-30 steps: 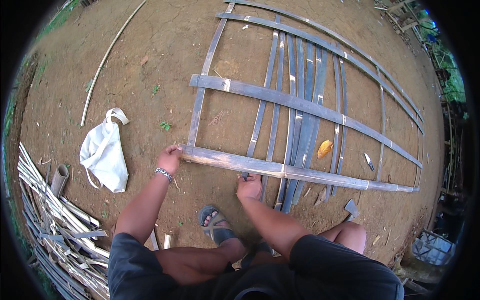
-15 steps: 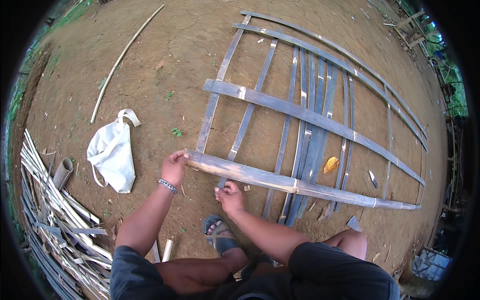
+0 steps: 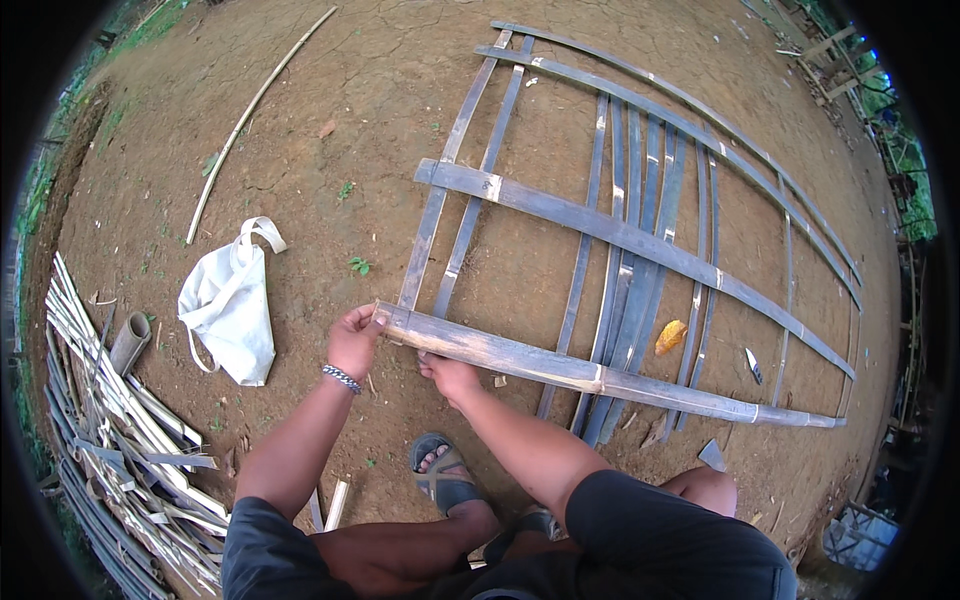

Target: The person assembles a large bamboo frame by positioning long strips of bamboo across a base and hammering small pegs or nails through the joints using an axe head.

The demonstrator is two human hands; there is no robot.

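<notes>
A lattice of split bamboo slats lies on the dirt ground. My left hand (image 3: 354,338) pinches the left end of the wide front slat (image 3: 500,348). Just right of it, my right hand (image 3: 448,376) is closed at the front slat's near edge, on the lower end of a thin cross slat (image 3: 468,222). That end and my fingertips are partly hidden under the front slat. Another cross slat (image 3: 428,235) runs along the lattice's left end, close beside the gripped one. The wide middle slat (image 3: 560,208) lies over both.
Several cross slats (image 3: 630,270) bunch near the lattice's middle. A knife (image 3: 753,366) and a yellow-orange object (image 3: 671,337) lie between slats at right. Leftward are a white bag (image 3: 228,315), a bamboo tube (image 3: 130,342), a pile of split strips (image 3: 130,450) and a long pole (image 3: 250,115).
My right hand has moved left and slightly up, and the thin cross slat has shifted left toward the end slat, nearly parallel to it. My left hand stays at the front slat's end.
</notes>
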